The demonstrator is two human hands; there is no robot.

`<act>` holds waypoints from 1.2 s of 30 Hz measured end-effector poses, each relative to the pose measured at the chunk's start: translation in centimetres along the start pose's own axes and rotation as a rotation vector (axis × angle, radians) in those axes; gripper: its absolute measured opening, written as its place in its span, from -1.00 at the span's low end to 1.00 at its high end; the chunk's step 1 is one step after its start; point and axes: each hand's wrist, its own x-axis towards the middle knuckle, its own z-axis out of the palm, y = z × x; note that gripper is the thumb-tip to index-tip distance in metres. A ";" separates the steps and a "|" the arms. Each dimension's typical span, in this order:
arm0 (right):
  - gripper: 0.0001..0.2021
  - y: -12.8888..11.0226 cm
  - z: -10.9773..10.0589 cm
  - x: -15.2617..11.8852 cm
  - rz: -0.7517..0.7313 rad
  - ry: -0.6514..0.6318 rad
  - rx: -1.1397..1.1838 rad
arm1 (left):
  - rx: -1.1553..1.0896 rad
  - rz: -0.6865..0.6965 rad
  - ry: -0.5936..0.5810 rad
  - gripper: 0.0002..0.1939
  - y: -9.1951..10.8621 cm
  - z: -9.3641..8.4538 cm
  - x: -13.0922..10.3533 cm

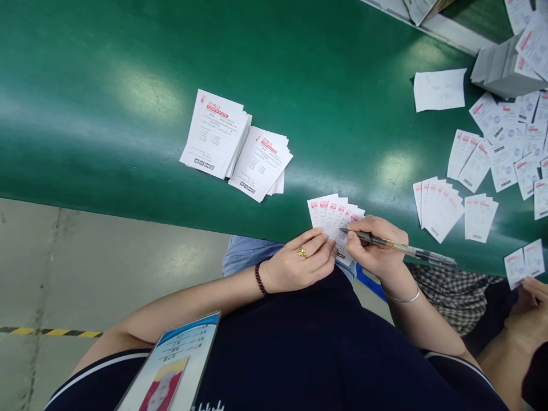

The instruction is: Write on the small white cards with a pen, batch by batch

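left hand [302, 261] pinching a fan of certificate cards [336, 220] at the near edge of the green desk [107, 125], right hand [377, 246] gripping a pen [400, 246] with its tip on the cards, two messy card stacks [237, 144] farther up

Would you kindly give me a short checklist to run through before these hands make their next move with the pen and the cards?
1. Left hand on the fanned cards: ok, its fingers lie over their lower part.
2. Right hand holding the pen: ok, gripped near the tip.
3. Pen tip touching a card: cannot tell; it is over the fan, but contact is too small to make out.
4. Fanned cards squared up: not ok, they are spread.
5. Larger pile and smaller pile clear of both hands: ok.
6. Co-worker's hand out of the way: ok, off to the far right.
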 end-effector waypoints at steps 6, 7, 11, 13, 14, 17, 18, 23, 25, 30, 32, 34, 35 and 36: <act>-0.91 0.1 0.0 0.0 -0.014 0.010 0.013 | -0.028 -0.005 0.006 -0.88 -0.1 0.0 -0.1; -0.91 0.1 0.1 0.0 -0.014 0.011 0.015 | -0.020 -0.003 0.008 -0.88 -0.1 0.0 -0.1; -0.91 0.1 0.0 0.0 -0.002 0.019 0.027 | 0.004 0.005 0.009 -0.90 -0.1 0.0 0.0; -0.91 0.1 -0.1 -0.1 0.018 0.021 0.054 | 0.005 0.005 0.010 -0.91 0.0 0.0 0.1; -0.92 0.1 -0.3 -0.1 0.036 0.022 0.071 | 0.005 0.005 0.009 -0.91 0.0 0.0 0.1; -0.92 0.0 -0.8 -0.4 0.093 0.022 0.103 | 0.004 0.012 0.003 -0.90 -0.1 0.0 0.0; -0.92 0.0 -0.9 -0.5 0.107 0.018 0.102 | 0.000 0.015 0.004 -0.90 -0.1 0.0 0.0; -0.92 0.1 -0.9 -1.0 0.114 0.018 0.083 | -0.008 0.020 -0.004 -0.88 -0.1 0.0 -0.1; -0.92 0.2 -0.7 -1.1 0.108 0.024 0.069 | 0.003 0.018 -0.009 -0.90 -0.1 0.0 -0.1; -0.91 0.1 -0.4 -1.1 0.091 0.032 0.035 | 0.011 0.016 -0.003 -0.91 -0.1 0.0 0.1; -0.92 0.0 -0.4 -1.0 0.094 0.038 0.012 | 0.011 0.016 0.005 -0.92 -0.1 0.0 0.1; -0.92 -0.1 -0.4 -0.9 0.091 0.034 0.002 | 0.014 0.016 0.012 -0.92 -0.1 -0.1 0.2; -0.92 -0.1 -0.3 -0.9 0.083 0.037 0.001 | 0.016 0.016 0.013 -0.92 -0.1 -0.1 0.2; -0.92 -0.1 -0.3 -0.9 0.074 0.039 0.000 | 0.016 0.016 0.012 -0.92 -0.1 -0.1 0.2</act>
